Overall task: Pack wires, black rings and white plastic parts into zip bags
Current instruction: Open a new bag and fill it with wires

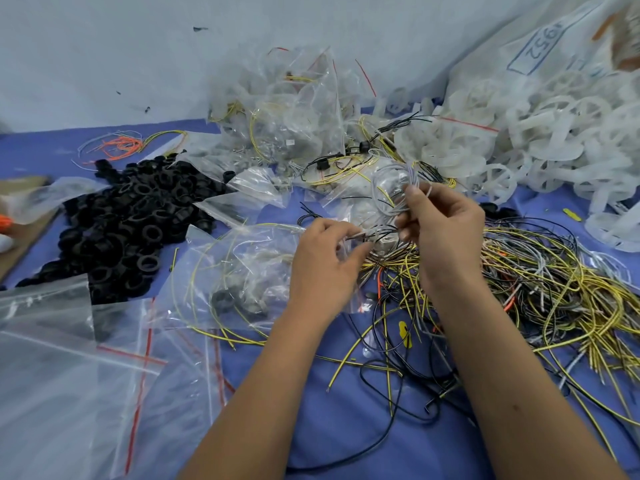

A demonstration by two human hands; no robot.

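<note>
My right hand [445, 230] pinches a coiled loop of grey wire [393, 188] above the table's middle. My left hand [327, 258] pinches the loose ends of thin wires [367, 234] at the mouth of a clear zip bag [242, 271], which holds yellow wires and a black ring. A big heap of black rings [135, 216] lies to the left. A tangle of yellow, black and grey wires [540, 289] spreads at the right. White plastic parts [554, 133] are heaped at the back right.
Empty zip bags with red seal lines [104, 375] lie at the front left. Filled bags [284, 109] are stacked at the back centre against the wall. A large white sack [554, 46] leans at the back right. A blue cloth [363, 438] covers the table.
</note>
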